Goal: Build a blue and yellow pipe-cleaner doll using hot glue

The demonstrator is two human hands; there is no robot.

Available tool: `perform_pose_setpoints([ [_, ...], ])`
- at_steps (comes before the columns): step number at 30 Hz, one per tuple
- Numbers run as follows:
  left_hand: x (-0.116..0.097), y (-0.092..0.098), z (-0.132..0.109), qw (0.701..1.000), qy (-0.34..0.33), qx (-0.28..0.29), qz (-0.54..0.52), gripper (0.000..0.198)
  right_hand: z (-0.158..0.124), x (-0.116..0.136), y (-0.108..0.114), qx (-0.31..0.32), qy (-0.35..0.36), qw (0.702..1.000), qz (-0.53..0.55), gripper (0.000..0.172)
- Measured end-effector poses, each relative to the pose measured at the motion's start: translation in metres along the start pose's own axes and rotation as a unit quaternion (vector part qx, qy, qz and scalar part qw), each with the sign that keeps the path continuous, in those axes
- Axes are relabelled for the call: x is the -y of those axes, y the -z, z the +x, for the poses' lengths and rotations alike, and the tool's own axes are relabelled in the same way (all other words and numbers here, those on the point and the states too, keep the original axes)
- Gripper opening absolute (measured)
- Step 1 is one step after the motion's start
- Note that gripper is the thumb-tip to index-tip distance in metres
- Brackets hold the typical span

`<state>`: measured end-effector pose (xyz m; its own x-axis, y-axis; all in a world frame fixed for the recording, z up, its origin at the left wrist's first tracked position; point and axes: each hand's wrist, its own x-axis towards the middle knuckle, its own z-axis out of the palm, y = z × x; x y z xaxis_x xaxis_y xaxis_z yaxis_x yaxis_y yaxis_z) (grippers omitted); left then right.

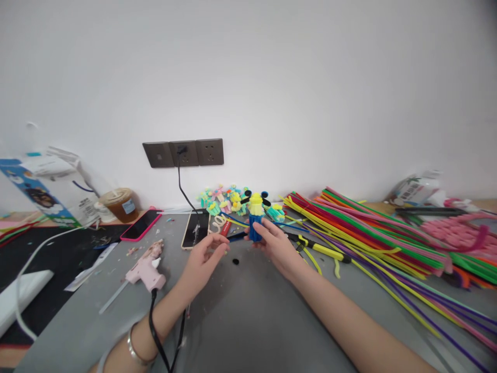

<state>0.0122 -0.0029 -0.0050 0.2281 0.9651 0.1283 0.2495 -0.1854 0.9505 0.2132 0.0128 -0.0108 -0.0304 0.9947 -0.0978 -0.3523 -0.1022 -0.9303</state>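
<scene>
My right hand [274,242] is closed around a small figure [256,210] that looks made of pipe cleaners. It has a yellow upper part, a blue lower part and black round pieces sticking out at the sides, and it stands upright. My fingers cover part of the blue. To the left, my left hand [207,259] hovers above the grey mat with loosely bent fingers apart and nothing visible in them. A small black oval piece [235,261] lies on the mat between the hands. Left of my left hand rests a pink glue gun [147,267].
Several pastel figures [221,199] sit against the wall. At right lie bundled coloured pipe cleaners [365,233] and a yellow-black cutter [324,249]. Two phones, one pink-edged [141,225], one pale-edged [195,230], lie behind, near an iced drink cup [118,204]. A black cord [155,326] crosses my left forearm.
</scene>
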Motion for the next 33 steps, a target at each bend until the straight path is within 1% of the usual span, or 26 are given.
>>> perform_pose_setpoints([
  [4, 0.0, 0.0, 0.0, 0.999, 0.01, 0.023, 0.026, 0.029, 0.006, -0.003, 0.006, -0.035, 0.004, 0.999, -0.019, 0.049],
  [7, 0.003, -0.001, 0.001, 0.999, 0.007, 0.037, 0.032, 0.028, 0.01, -0.004, 0.009, -0.041, 0.015, 0.998, -0.041, 0.05],
  [8, 0.004, -0.002, 0.002, 0.999, 0.006, 0.043, 0.028, 0.03, 0.01, -0.004, 0.01, -0.038, 0.02, 0.998, -0.047, 0.05],
  [12, 0.008, -0.004, 0.001, 0.997, 0.008, 0.079, 0.02, 0.049, 0.012, -0.003, 0.013, -0.024, 0.031, 0.998, -0.056, 0.052],
  [13, 0.008, -0.004, 0.0, 0.995, 0.009, 0.095, 0.036, 0.048, 0.011, -0.003, 0.013, -0.02, 0.032, 0.998, -0.055, 0.052],
  [16, 0.007, -0.003, -0.002, 0.981, -0.001, 0.157, 0.117, 0.031, 0.011, -0.003, 0.013, -0.01, 0.04, 0.998, -0.056, 0.048],
  [18, 0.005, -0.002, -0.002, 0.971, -0.023, 0.179, 0.159, 0.04, 0.012, -0.002, 0.014, -0.018, 0.044, 0.998, -0.049, 0.047],
  [19, 0.004, -0.002, -0.002, 0.968, -0.036, 0.18, 0.169, 0.044, 0.013, -0.001, 0.015, -0.027, 0.046, 0.998, -0.041, 0.047],
  [22, 0.004, -0.001, -0.002, 0.97, -0.063, 0.165, 0.166, 0.047, 0.016, 0.003, 0.019, -0.056, 0.067, 0.996, -0.01, 0.05],
  [25, 0.004, 0.0, -0.001, 0.978, -0.051, 0.134, 0.15, 0.052, 0.02, 0.006, 0.022, -0.071, 0.104, 0.992, 0.005, 0.049],
  [28, 0.001, 0.0, -0.001, 0.985, -0.038, 0.095, 0.139, 0.056, 0.02, 0.007, 0.023, -0.076, 0.124, 0.989, -0.001, 0.048],
  [30, 0.0, 0.001, -0.001, 0.987, -0.035, 0.08, 0.134, 0.058, 0.018, 0.009, 0.023, -0.059, 0.122, 0.99, -0.03, 0.045],
  [33, 0.0, 0.001, -0.001, 0.991, -0.028, 0.064, 0.116, 0.056, 0.012, 0.016, 0.023, 0.001, 0.101, 0.986, -0.135, 0.044],
])
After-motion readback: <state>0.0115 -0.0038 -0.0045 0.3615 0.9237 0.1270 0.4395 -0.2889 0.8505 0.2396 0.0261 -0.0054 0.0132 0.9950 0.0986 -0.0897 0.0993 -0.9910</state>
